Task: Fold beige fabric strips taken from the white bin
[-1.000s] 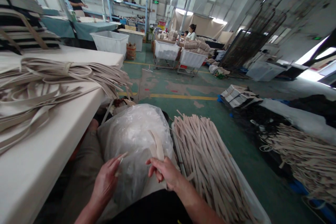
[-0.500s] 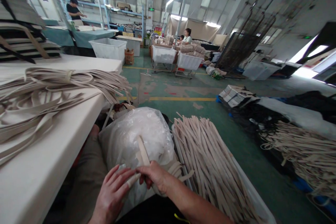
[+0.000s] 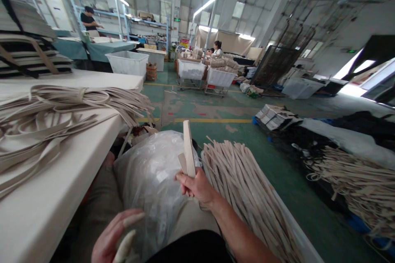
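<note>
The beige strap (image 3: 188, 148) stands upright over the clear plastic bag (image 3: 151, 181) on the person's lap. It is flat, stiff-looking and doubled on itself. The right hand (image 3: 197, 187) has its fingers (image 3: 182, 181) closed round the lower end, probably to keep the fold together. The left hand (image 3: 114, 240) hovers low, its fingers loosely spread and holding nothing. A heap of like straps (image 3: 243, 185) lies just to the right, and more trail over the desk (image 3: 61, 189) edge.

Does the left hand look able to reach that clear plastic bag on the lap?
Probably yes. The left hand is open and empty, right beside the clear plastic bag, nothing between them. The right hand holds a beige strap upright, out of the way.
</note>
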`<control>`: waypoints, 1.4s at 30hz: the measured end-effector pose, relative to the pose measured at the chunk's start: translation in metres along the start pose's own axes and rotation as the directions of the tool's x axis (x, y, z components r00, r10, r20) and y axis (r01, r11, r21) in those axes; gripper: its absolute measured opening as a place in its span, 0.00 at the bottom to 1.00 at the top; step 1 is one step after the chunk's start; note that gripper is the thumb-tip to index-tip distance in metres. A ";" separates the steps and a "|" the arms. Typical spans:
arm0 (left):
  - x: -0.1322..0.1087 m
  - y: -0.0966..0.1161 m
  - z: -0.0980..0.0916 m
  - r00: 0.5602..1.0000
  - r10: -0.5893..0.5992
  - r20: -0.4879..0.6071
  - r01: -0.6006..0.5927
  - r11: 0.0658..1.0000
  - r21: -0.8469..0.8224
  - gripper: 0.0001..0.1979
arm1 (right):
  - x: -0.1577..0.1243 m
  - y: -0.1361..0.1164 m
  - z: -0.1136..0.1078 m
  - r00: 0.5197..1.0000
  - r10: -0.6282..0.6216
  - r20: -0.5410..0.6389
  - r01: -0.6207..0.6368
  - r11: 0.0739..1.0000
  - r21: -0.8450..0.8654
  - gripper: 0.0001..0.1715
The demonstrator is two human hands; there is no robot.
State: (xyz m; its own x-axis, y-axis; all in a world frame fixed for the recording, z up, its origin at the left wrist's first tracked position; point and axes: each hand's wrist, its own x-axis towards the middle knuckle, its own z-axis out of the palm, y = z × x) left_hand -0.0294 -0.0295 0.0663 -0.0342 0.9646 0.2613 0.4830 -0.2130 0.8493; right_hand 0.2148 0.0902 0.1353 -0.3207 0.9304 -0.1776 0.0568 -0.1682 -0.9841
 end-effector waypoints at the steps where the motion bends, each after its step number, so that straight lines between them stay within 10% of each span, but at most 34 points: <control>1: 0.008 0.002 -0.001 0.998 -0.052 -0.027 0.052 0.999 -0.011 0.17 | -0.003 -0.007 0.002 0.999 -0.012 0.047 0.013 1.000 -0.014 0.18; 5: 0.038 0.013 0.006 0.974 -0.174 0.147 0.198 0.965 -0.170 0.27 | -0.010 -0.024 0.018 0.975 -0.010 0.224 0.023 0.998 -0.054 0.16; 11: 0.041 0.025 0.035 0.822 -0.327 0.467 0.513 0.781 -0.356 0.24 | 0.008 -0.018 0.036 0.979 -0.017 0.202 0.041 0.992 -0.115 0.14; 21: 0.037 0.009 0.038 0.759 -0.430 0.488 0.613 0.724 -0.315 0.28 | 0.032 0.009 0.046 0.985 0.014 0.170 0.012 0.988 -0.152 0.15; 26: 0.041 -0.008 0.037 0.679 -0.641 0.359 0.679 0.362 -0.639 0.28 | 0.024 0.014 0.040 0.990 -0.012 0.143 0.030 0.992 -0.122 0.29; 32: 0.054 -0.007 0.029 0.492 -0.812 0.314 0.505 -0.028 -0.863 0.03 | -0.008 0.016 0.020 0.979 0.006 0.204 0.031 0.983 -0.179 0.33; 42: 0.054 0.011 0.027 0.524 -0.783 0.334 0.430 -0.095 -0.898 0.04 | -0.043 0.029 0.040 0.909 0.228 0.348 -0.079 0.915 -0.395 0.25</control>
State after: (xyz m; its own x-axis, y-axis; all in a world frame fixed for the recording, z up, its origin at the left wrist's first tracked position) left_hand -0.0020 0.0247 0.0773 -0.1038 0.7246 -0.6813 -0.8465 0.2953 0.4431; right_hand 0.1924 0.0326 0.1144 -0.6075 0.6944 -0.3858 0.4507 -0.0986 -0.8872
